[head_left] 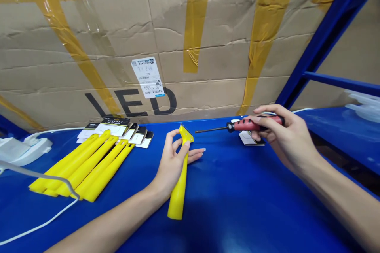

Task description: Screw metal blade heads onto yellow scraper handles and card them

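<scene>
Between the thumb and fingers of my left hand (172,162) is a yellow scraper (179,193), its blade head up and its handle slanting down toward me. A small screw shows on the head. My right hand (285,138) grips the red and black handle of a screwdriver (255,123). Its thin shaft points left, the tip just right of the scraper head and apart from it. Behind the right hand, partly covered by it, lies a small printed card (247,138) on the blue surface.
Several yellow scrapers (89,166) with black and white cards (113,126) lie fanned out at left. A white device (26,150) and its cable (38,227) are beside them. A large taped cardboard box (208,87) stands behind; a blue metal frame (320,35) rises at right.
</scene>
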A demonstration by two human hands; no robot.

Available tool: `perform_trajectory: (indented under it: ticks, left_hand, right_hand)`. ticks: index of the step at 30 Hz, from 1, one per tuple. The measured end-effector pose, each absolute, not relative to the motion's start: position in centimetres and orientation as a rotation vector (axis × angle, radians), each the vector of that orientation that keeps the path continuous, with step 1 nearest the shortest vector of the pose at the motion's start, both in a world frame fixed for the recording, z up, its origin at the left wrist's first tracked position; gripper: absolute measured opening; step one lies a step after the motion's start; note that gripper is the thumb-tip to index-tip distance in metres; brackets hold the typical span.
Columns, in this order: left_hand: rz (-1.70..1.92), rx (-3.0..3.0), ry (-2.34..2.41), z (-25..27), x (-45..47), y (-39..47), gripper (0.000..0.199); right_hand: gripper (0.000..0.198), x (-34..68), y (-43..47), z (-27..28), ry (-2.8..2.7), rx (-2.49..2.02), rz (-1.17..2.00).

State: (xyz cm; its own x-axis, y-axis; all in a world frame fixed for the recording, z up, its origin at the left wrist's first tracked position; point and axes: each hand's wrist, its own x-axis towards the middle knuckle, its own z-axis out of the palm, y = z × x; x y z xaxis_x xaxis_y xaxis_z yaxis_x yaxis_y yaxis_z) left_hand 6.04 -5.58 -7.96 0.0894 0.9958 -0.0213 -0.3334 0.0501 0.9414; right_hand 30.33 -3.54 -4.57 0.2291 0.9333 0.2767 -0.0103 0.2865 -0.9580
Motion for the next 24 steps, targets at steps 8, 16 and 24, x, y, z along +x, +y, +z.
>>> perform_trajectory:
  ticks: [8,16,24]
  left_hand:
    - [1.252,0.883,0.914,-7.5,6.2,-5.6,0.041]
    - [1.248,0.862,0.923,-7.0,6.3,-5.8,0.044]
    - [1.252,0.844,0.938,-7.1,6.2,-5.8,0.048]
  right_hand:
    - [0.025,30.3,-2.8,-5.6,-1.155,-1.151,0.924]
    - [0.024,29.9,-3.1,-5.7,-1.187,-1.140,0.898]
    - [0.025,30.2,-2.8,-6.1,-1.180,-1.118,0.931]
